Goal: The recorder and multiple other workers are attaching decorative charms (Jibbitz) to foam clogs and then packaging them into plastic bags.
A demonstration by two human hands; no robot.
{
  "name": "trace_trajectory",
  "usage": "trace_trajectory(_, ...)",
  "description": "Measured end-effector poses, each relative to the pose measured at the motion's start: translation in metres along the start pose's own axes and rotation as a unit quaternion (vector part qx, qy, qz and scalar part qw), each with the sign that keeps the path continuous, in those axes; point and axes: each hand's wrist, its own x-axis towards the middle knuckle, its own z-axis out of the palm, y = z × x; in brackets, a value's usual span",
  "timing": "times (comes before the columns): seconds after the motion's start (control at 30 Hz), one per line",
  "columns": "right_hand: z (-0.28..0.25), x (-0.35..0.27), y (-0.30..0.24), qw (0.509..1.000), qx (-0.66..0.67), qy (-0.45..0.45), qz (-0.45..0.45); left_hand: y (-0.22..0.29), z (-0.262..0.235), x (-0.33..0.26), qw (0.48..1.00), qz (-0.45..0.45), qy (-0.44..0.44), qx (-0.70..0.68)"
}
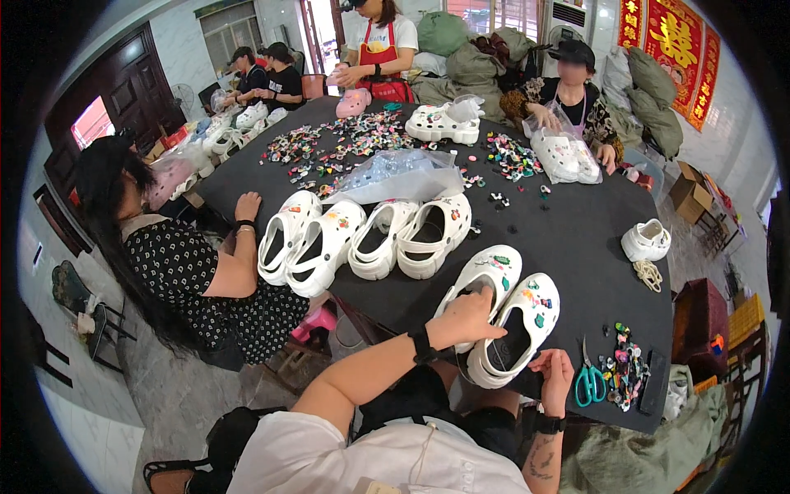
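Two white clogs with colourful charms stand side by side before me at the table's near edge, toes pointing away. My left hand [467, 319] is closed on the left clog [491, 267], its fingers down in the foot opening and its thumb toward the other shoe. Just beside the heel of the right clog [535, 306], my right hand [555, 372] is held with curled fingers; whatever may be between them is hidden. Teal-handled scissors [589, 382] lie to its right, beside a small heap of loose charms [625, 369].
On the dark table [592, 239], a row of white clogs [374, 239] stands left, before a plastic bag [399, 174]. Charm piles [354, 140] spread farther back. A white clog [646, 240] and a cord bundle [648, 275] sit right. Co-workers sit and stand around the table.
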Motion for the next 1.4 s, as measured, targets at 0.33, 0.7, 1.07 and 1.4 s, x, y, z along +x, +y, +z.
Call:
trace_trajectory(0.33,-0.004,0.001,0.007,1.0,0.003,-0.002,-0.015,-0.01,0.02,-0.01,0.995,0.043,0.092,-0.02)
trace_trajectory(0.7,-0.003,-0.003,0.005,1.0,0.008,-0.007,-0.006,-0.032,-0.036,-0.087,0.941,0.008,0.248,-0.233)
trace_trajectory(1.07,-0.001,-0.002,0.005,1.0,0.004,-0.011,-0.007,-0.159,-0.227,-0.124,0.891,-0.108,0.438,-0.042)
trace_trajectory(1.4,0.0,0.0,0.007,1.0,-0.017,-0.018,-0.004,-0.199,-0.242,-0.116,0.903,-0.121,0.412,0.017)
